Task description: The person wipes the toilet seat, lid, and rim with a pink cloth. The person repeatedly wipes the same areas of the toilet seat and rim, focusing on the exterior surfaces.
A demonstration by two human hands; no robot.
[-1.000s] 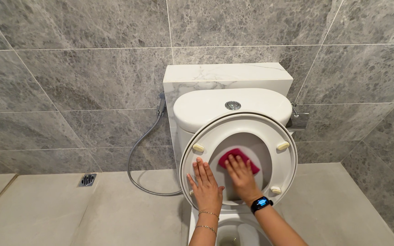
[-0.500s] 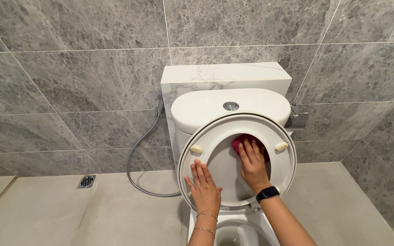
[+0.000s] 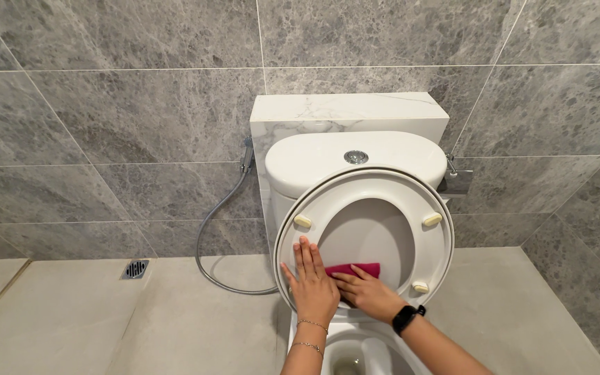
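A white toilet stands against the grey tiled wall with its seat (image 3: 432, 243) and lid raised upright. My left hand (image 3: 310, 285) lies flat, fingers together, on the lower left of the raised seat ring. My right hand (image 3: 366, 292), with a black watch on the wrist, presses a magenta cloth (image 3: 361, 269) against the lower inside of the lid, just right of my left hand. The bowl (image 3: 352, 354) shows below my wrists.
A white cistern (image 3: 328, 156) with a chrome flush button (image 3: 355, 157) sits under a marble ledge (image 3: 348, 107). A grey spray hose (image 3: 220, 222) hangs on the wall at left. A floor drain (image 3: 135, 269) lies at left. A metal fitting (image 3: 456, 182) is at right.
My right hand has swept the magenta cloth from the upper right inside of the lid down to its lower left, next to my left hand. My left hand has stayed on the seat.
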